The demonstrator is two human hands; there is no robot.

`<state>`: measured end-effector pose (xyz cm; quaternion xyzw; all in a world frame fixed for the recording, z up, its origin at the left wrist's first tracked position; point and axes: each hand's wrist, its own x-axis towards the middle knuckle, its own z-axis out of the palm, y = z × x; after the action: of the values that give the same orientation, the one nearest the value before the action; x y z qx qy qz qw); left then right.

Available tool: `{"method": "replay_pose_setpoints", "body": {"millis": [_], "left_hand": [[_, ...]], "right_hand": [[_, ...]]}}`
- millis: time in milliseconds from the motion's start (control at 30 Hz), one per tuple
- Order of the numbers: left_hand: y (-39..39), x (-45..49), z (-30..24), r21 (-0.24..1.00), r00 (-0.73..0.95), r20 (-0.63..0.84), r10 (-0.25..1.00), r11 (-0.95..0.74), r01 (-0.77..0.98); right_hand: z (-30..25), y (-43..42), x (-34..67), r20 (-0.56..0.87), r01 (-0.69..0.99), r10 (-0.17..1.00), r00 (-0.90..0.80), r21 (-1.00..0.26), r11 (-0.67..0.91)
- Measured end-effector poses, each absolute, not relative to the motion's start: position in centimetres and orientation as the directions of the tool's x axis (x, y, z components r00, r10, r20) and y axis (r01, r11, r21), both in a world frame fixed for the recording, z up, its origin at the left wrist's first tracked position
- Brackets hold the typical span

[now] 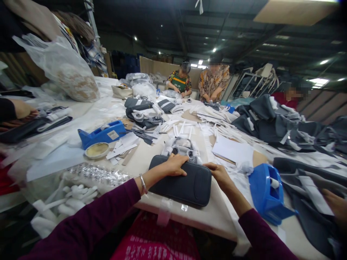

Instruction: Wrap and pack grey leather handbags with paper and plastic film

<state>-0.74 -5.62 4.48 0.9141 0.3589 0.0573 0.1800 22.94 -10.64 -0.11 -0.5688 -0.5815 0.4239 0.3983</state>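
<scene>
A dark rectangular bag [179, 184] with rounded corners and an oval mark near its right end lies at the table's front edge. My left hand [175, 166] rests over its far edge, thumb on the upper face and fingers bent behind the edge. At the far right corner, my right hand [217, 172] grips the rim between thumb and fingers; the fingertips are partly hidden. Just beyond the bag, rings and straps wrapped in clear and white film [184, 144] stick out, and I cannot tell how they join it.
Blue tape dispensers stand at left [103, 134] and right [267, 193], with a round dish [97, 150] by the left one. Paper sheets [230, 148] and a dark bag pile [271, 119] lie farther back. Co-workers' hands [334, 206] work at both sides and across the table.
</scene>
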Motion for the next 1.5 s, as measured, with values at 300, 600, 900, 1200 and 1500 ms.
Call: {"method": "replay_pose_setpoints", "body": {"millis": [300, 600, 900, 1200, 1500], "left_hand": [[-5.1, -1.3, 5.5, 0.361, 0.736, -0.116, 0.667, -0.662, 0.657], [-4.2, -1.6, 4.7, 0.312, 0.804, -0.082, 0.589, -0.751, 0.582], [-4.5, -1.1, 1.3, 0.231, 0.774, 0.085, 0.627, -0.768, 0.597], [-4.7, -1.5, 0.3, 0.17, 0.72, 0.366, 0.59, -0.803, 0.572], [-2.5, -0.6, -0.5, 0.084, 0.595, 0.502, 0.628, -0.72, 0.689]], "right_hand": [[0.2, -12.7, 23.1, -0.16, 0.183, 0.978, -0.133, -0.974, -0.135], [-0.4, -13.7, 19.2, -0.058, 0.334, 0.965, 0.254, -0.931, -0.144], [0.2, -14.0, 15.5, 0.466, 0.931, 0.877, 0.12, -0.36, 0.064], [-2.2, -11.1, 12.2, 0.539, 0.894, 0.842, -0.003, -0.377, 0.244], [-2.4, -10.7, 12.4, 0.537, 0.897, 0.843, -0.016, -0.364, 0.25]]}}
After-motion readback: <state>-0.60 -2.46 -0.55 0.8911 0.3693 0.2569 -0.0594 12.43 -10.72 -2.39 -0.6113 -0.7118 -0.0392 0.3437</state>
